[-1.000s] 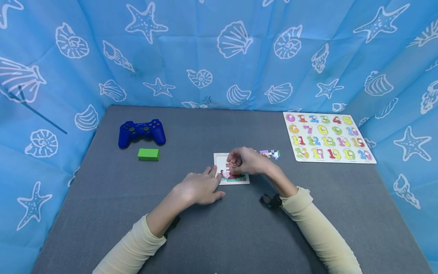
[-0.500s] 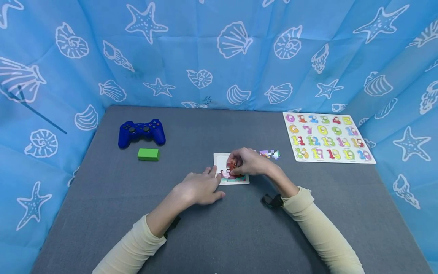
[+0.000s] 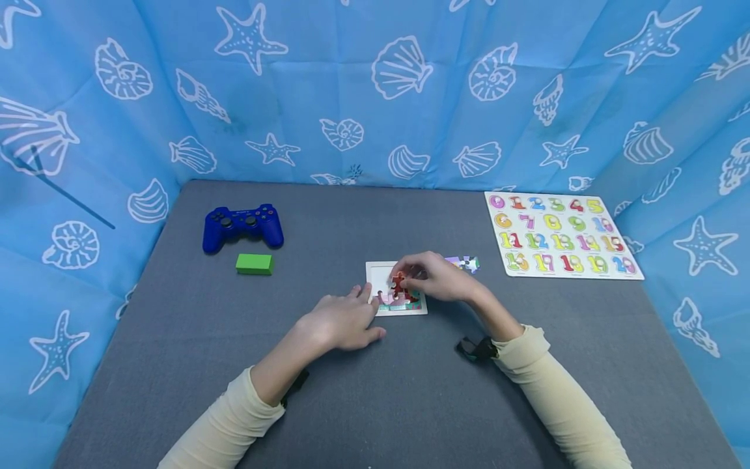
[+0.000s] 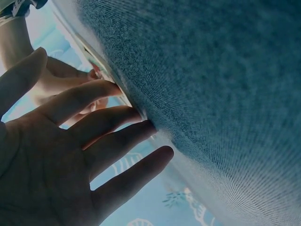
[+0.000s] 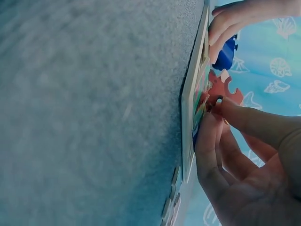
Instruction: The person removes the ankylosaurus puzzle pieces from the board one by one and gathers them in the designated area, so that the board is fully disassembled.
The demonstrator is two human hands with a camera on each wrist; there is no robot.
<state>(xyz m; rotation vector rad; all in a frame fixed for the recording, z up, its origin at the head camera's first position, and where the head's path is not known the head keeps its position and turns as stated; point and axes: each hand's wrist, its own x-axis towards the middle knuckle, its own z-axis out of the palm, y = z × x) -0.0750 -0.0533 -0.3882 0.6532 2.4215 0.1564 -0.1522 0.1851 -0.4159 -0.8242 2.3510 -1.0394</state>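
Note:
A small white puzzle frame [image 3: 404, 312] lies at the middle of the table, with pieces along its lower part. My left hand [image 3: 342, 322] rests with spread, fairly straight fingers on the frame's left edge; the left wrist view shows this hand [image 4: 66, 146] with fingertips at the edge. My right hand [image 3: 436, 277] pinches a reddish-brown puzzle piece [image 3: 398, 283] over the frame. In the right wrist view, thumb and fingers of this hand [image 5: 254, 150] hold the piece [image 5: 218, 88] tilted up from the board [image 5: 187, 113].
Loose puzzle pieces [image 3: 469, 263] lie just right of the frame. A number board [image 3: 562, 236] is at the back right. A blue game controller [image 3: 243, 225] and a green block [image 3: 254, 264] are at the left. A patterned blue curtain [image 3: 340, 85] hangs behind the grey table.
My right hand has shifted slightly right, and more of the reddish-brown piece shows, turned differently in its fingers. My left hand has stayed in place.

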